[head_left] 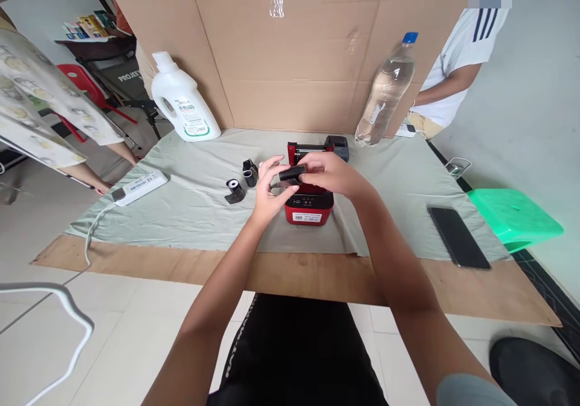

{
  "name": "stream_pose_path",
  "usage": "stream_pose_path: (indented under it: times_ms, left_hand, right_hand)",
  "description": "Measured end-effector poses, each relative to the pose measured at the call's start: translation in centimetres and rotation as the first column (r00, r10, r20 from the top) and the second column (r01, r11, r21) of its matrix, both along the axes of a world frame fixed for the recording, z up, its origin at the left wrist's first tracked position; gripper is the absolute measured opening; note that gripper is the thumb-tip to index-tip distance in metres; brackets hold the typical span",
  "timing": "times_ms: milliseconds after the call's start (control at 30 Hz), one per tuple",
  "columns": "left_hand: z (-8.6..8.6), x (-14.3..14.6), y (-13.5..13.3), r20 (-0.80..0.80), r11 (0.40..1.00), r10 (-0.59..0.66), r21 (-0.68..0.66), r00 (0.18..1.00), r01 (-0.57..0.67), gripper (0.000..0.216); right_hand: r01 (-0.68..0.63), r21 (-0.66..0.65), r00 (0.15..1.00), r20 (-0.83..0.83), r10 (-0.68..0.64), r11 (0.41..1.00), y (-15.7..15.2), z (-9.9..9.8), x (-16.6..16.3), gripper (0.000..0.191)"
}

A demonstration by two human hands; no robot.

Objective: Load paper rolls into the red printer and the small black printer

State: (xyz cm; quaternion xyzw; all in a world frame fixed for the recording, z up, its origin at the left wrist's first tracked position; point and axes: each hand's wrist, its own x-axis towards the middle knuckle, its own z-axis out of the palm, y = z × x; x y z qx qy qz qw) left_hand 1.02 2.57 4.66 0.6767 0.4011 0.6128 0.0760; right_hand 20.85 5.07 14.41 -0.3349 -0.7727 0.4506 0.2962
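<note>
Above a red and black label printer [309,206], both my hands hold a small black ribbon roll [292,174]. My left hand [272,190] grips its left side between thumb and fingers. My right hand [333,173] pinches the right end, and its fingers hide part of the printer. Left of my hands, a black roll with a white core [233,185] lies on the cloth, its loose end spread out. Beside it is another dark roll [249,175]. A dark grey device [338,145] sits behind the printer, partly covered by it.
A cardboard panel [294,61] stands along the back, with a white detergent jug [183,101] and a water bottle [386,89] before it. A power strip [140,187] lies left, a phone [458,237] right. People stand beyond both sides; a green stool [516,215] is at right.
</note>
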Motion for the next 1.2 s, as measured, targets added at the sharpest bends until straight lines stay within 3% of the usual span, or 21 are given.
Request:
stream_pose_path:
  times_ms: [100, 167, 367, 600, 733, 867, 1067, 1133, 1200]
  left_hand:
    - [-0.7, -0.3, -0.2, -0.091, 0.987, 0.144, 0.090, 0.985, -0.136, 0.025]
    - [-1.0, -0.4, -0.4, -0.157, 0.983, 0.166, 0.100, 0.974, -0.151, 0.021]
    - [-0.8, -0.1, -0.8, -0.216, 0.997, 0.079, 0.037, 0.973, -0.072, 0.016]
    - [-0.8, 0.1, -0.5, -0.137, 0.994, 0.022, -0.105, 0.990, -0.037, 0.013]
    - [-1.6, 0.1, -0.1, -0.094, 0.988, -0.011, -0.153, 0.996, -0.003, 0.008]
    - [-2.0, 0.0, 0.3, -0.097, 0.982, -0.028, -0.189, 0.995, 0.009, 0.007]
    - [-0.9, 0.6, -0.7, -0.163, 0.998, 0.062, -0.019, 0.985, -0.066, 0.010]
    - [-0.8, 0.9, -1.2, -0.214, 0.993, 0.111, 0.056, 0.970, -0.101, 0.013]
    - [-0.9, 1.3, -1.6, -0.271, 0.988, 0.128, 0.119, 0.954, -0.098, 0.014]
  right_hand:
    - [0.097, 0.062, 0.986, 0.133, -0.104, 0.993, 0.6, 0.1, 1.3, 0.018]
    - [0.162, 0.099, 0.952, 0.247, -0.182, 0.982, 1.2, 0.0, 2.1, 0.016]
    - [0.169, 0.223, 0.831, 0.492, -0.261, 0.960, 1.8, -1.6, 1.6, 0.008]
    - [0.185, 0.360, 0.636, 0.666, -0.391, 0.914, 0.9, -2.1, -0.6, 0.013]
    - [0.142, 0.372, 0.591, 0.712, -0.380, 0.917, 1.0, -2.6, -0.9, 0.018]
    - [0.167, 0.361, 0.625, 0.681, -0.382, 0.917, 1.7, -3.2, -0.8, 0.021]
    - [0.254, 0.260, 0.860, 0.381, -0.341, 0.932, 2.8, -1.9, 1.6, 0.018]
    - [0.327, 0.258, 0.882, 0.261, -0.392, 0.909, 3.0, -1.2, 2.5, 0.023]
    - [0.437, 0.299, 0.855, 0.156, -0.495, 0.848, 3.3, -1.0, 3.1, 0.022]
